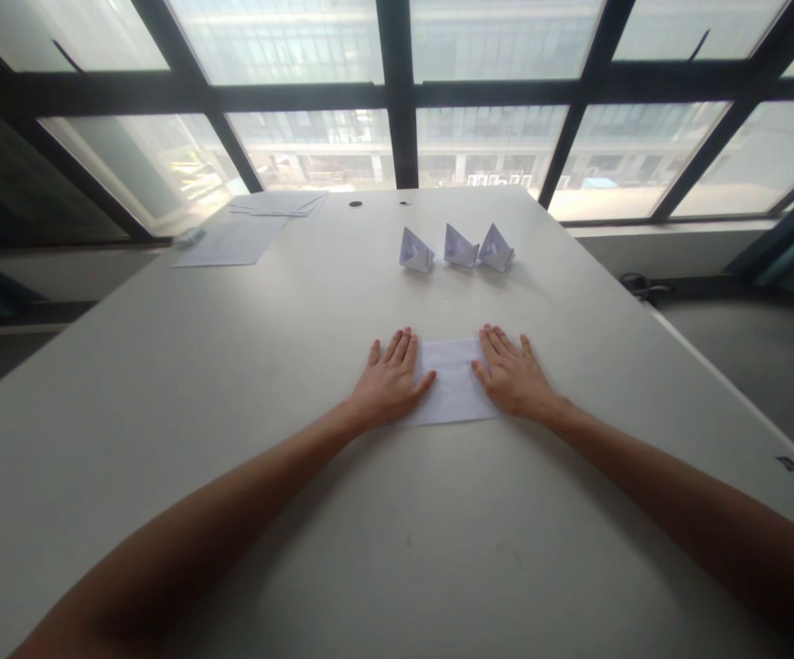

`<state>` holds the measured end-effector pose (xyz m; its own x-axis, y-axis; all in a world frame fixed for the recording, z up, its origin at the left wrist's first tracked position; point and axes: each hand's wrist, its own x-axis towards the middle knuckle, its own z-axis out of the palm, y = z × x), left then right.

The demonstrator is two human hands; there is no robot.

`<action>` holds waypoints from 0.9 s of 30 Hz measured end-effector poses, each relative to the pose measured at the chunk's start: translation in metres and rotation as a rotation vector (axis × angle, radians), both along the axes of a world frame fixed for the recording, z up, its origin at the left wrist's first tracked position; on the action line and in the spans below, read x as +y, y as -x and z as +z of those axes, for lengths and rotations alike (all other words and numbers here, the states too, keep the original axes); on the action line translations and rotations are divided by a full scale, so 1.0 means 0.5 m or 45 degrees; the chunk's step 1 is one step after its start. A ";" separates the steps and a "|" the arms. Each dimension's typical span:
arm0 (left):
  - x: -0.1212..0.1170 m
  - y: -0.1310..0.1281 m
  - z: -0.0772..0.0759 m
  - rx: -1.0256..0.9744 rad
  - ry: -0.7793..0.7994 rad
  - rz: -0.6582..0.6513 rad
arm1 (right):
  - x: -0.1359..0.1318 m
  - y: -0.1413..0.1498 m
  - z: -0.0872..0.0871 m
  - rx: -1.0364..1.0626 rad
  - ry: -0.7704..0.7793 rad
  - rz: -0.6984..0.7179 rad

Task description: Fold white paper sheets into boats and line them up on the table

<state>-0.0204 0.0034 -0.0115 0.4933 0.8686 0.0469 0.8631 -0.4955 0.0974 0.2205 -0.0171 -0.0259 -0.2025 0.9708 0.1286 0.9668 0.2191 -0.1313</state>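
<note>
A white sheet of paper (453,383) lies flat on the table in front of me. My left hand (391,380) rests flat over its left edge, fingers stretched out and thumb pointing inward. Over the right edge lies my right hand (510,373), also flat with its fingers apart. Both hands cover the side edges of the sheet; its middle shows between the thumbs. Beyond it stand three folded paper shapes with pointed tops: a left one (416,252), a middle one (461,247) and a right one (497,249), the last two close together.
The white table (164,412) stretches away to large dark-framed windows (403,91). Sheets of paper (232,240) lie at its far left, with a small clear object (189,237) beside them. Dark cables (644,286) lie beyond the right edge.
</note>
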 end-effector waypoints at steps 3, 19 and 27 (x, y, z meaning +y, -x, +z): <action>0.000 0.003 0.000 0.004 0.024 0.038 | 0.004 -0.012 -0.002 -0.001 -0.007 -0.023; 0.002 -0.007 0.036 -0.394 -0.317 -0.088 | 0.057 -0.055 0.007 0.664 -0.448 -0.230; -0.011 -0.011 0.018 -0.112 -0.005 -0.249 | 0.019 -0.026 0.035 0.311 -0.345 0.243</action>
<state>-0.0147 -0.0021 -0.0026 0.6462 0.7564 0.1009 0.7388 -0.6532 0.1658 0.2333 -0.0077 -0.0084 -0.3077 0.8431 0.4410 0.8529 0.4498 -0.2649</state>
